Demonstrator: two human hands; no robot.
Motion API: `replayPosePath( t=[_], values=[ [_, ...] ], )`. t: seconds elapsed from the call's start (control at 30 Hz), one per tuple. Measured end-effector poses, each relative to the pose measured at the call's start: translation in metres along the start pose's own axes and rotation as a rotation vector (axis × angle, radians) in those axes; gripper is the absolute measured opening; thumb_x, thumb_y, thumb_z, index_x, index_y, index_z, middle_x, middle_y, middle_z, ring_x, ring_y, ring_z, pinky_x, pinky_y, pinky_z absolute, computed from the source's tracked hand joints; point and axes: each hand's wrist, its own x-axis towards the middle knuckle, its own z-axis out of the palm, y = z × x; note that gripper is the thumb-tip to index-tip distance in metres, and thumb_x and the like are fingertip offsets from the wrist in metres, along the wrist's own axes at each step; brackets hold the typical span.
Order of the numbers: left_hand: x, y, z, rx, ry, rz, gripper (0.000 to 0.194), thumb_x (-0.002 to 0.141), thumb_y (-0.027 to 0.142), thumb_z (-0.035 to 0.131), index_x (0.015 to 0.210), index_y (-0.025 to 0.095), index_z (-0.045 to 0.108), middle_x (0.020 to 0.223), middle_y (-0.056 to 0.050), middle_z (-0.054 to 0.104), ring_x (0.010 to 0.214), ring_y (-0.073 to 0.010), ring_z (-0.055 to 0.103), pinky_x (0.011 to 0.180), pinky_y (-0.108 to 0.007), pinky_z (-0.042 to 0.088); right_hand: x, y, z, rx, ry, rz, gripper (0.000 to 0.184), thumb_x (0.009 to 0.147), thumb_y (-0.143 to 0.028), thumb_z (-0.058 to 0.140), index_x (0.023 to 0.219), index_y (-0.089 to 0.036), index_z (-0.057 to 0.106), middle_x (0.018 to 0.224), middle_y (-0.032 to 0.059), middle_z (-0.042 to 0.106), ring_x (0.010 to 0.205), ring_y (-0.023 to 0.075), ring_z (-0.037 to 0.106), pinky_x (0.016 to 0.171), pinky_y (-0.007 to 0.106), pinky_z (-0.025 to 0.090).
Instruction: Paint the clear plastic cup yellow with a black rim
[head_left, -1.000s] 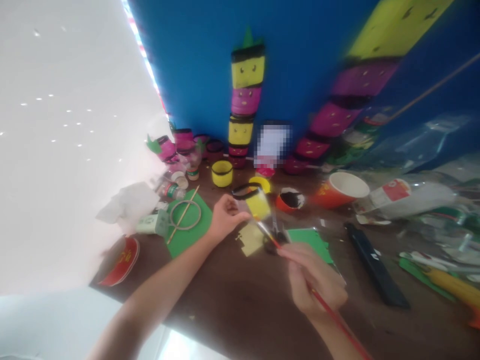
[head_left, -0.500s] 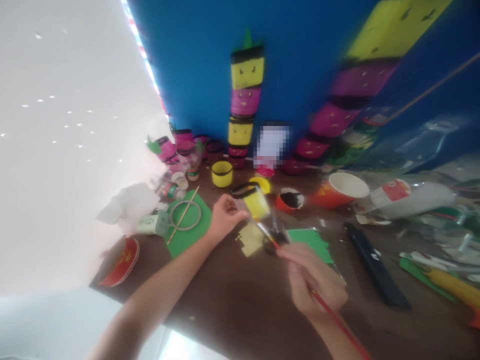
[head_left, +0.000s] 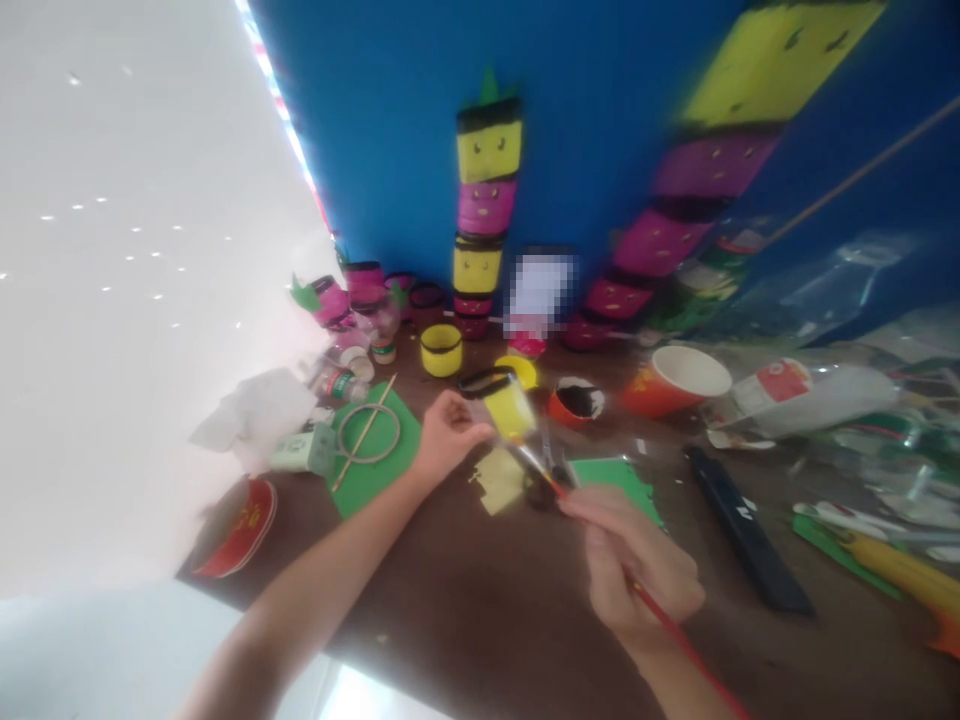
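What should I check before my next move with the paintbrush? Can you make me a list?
1. Left hand holding the part-yellow piece: ok, the fingers are on its near end.
2. Right hand gripping the red paintbrush: ok.
3. Bristles touching the part-yellow piece: cannot tell; they are very close, but blurred.
4. Yellow on the piece dry: cannot tell from the picture.
5. Scissors well away from the brush: not ok, they lie right by it on the table.
6. Orange cup with the dark stuff standing upright: ok.
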Motion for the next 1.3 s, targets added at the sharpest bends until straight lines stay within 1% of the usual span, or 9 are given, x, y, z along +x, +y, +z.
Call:
replayPosePath(
  t=[0.2, 0.47, 0.6, 0.73, 0.83, 0.93, 1.07, 1.2, 1.3],
  values=[
    [0.0, -0.002, 0.0, 0.003, 0.015, 0.006, 0.036, 0.049, 0.023, 0.075, 0.068, 0.019, 0.044, 0.063, 0.006, 0.055, 0.063, -0.0081, 0.054, 0.061, -0.02, 0.042, 0.001, 0.0, -0.002, 0.001, -0.023, 0.01, 0.025, 0.075, -0.002, 0.049, 0.086, -0.019, 0.063, 0.075, 0.0024, 0.064, 0.072, 0.0155, 0.064, 0.066, 0.03, 0.052],
    [0.006, -0.005, -0.005, -0.117, 0.041, -0.023, 0.028, 0.056, 0.027, 0.072, 0.079, 0.016, 0.06, 0.074, -0.001, 0.066, 0.071, -0.0125, 0.06, 0.07, -0.026, 0.046, -0.006, 0.008, -0.005, -0.034, 0.112, 0.126, 0.03, 0.08, -0.009, 0.047, 0.105, -0.02, 0.06, 0.095, 0.0075, 0.065, 0.088, 0.0203, 0.063, 0.077, 0.037, 0.051],
    [0.004, -0.005, -0.004, -0.266, -0.062, -0.098, 0.04, 0.06, 0.041, 0.072, 0.088, 0.015, 0.064, 0.085, -0.006, 0.07, 0.082, -0.0184, 0.063, 0.077, -0.032, 0.046, -0.006, 0.012, 0.001, -0.093, 0.151, 0.195, 0.025, 0.082, -0.013, 0.047, 0.102, -0.02, 0.06, 0.093, 0.0075, 0.065, 0.09, 0.02, 0.062, 0.079, 0.038, 0.051],
    [-0.001, 0.005, 0.002, -0.427, -0.221, -0.235, 0.054, 0.055, 0.052, 0.074, 0.092, 0.013, 0.065, 0.091, -0.011, 0.07, 0.091, -0.0254, 0.063, 0.084, -0.039, 0.045, -0.005, 0.01, 0.005, -0.079, 0.15, 0.232, 0.023, 0.084, -0.016, 0.045, 0.102, -0.02, 0.059, 0.093, 0.0077, 0.065, 0.09, 0.0197, 0.062, 0.08, 0.04, 0.051],
    [-0.003, 0.01, 0.002, -0.491, -0.313, -0.321, 0.054, 0.061, 0.051, 0.071, 0.098, 0.013, 0.065, 0.1, -0.011, 0.068, 0.096, -0.0262, 0.062, 0.088, -0.041, 0.043, -0.003, 0.005, 0.004, -0.019, 0.17, 0.316, 0.02, 0.086, -0.02, 0.045, 0.1, -0.02, 0.06, 0.09, 0.0073, 0.065, 0.087, 0.0188, 0.063, 0.077, 0.038, 0.052],
    [-0.001, 0.005, -0.003, -0.538, -0.335, -0.396, 0.049, 0.069, 0.048, 0.065, 0.107, 0.017, 0.062, 0.109, -0.009, 0.066, 0.102, -0.0247, 0.06, 0.093, -0.04, 0.04, 0.004, 0.003, -0.001, 0.043, 0.23, 0.396, 0.015, 0.084, -0.023, 0.05, 0.092, -0.019, 0.063, 0.084, 0.0059, 0.065, 0.084, 0.0176, 0.064, 0.074, 0.034, 0.053],
    [0.001, -0.003, -0.01, -0.593, -0.36, -0.424, 0.046, 0.077, 0.049, 0.056, 0.112, 0.018, 0.06, 0.113, -0.008, 0.065, 0.106, -0.0226, 0.058, 0.097, -0.039, 0.038, 0.01, 0.009, -0.007, 0.071, 0.352, 0.517, 0.011, 0.081, -0.027, 0.057, 0.086, -0.018, 0.063, 0.084, 0.0046, 0.066, 0.074, 0.0145, 0.065, 0.069, 0.029, 0.053],
    [-0.002, 0.002, -0.007, -0.574, -0.394, -0.404, 0.048, 0.074, 0.048, 0.061, 0.111, 0.019, 0.06, 0.115, -0.008, 0.064, 0.106, -0.024, 0.058, 0.096, -0.04, 0.039, 0.007, 0.013, 0.002, 0.151, 0.28, 0.692, 0.023, 0.085, -0.036, 0.05, 0.093, -0.017, 0.062, 0.088, 0.0074, 0.066, 0.078, 0.0165, 0.066, 0.075, 0.034, 0.053],
    [-0.008, 0.008, -0.001, -0.519, -0.431, -0.354, 0.052, 0.068, 0.049, 0.067, 0.107, 0.015, 0.062, 0.11, -0.011, 0.066, 0.101, -0.0261, 0.061, 0.092, -0.041, 0.042, 0.002, 0.011, 0.013, 0.279, 0.208, 0.779, 0.027, 0.081, -0.038, 0.056, 0.101, -0.019, 0.059, 0.094, 0.0084, 0.067, 0.087, 0.019, 0.066, 0.082, 0.037, 0.052]
  ],
)
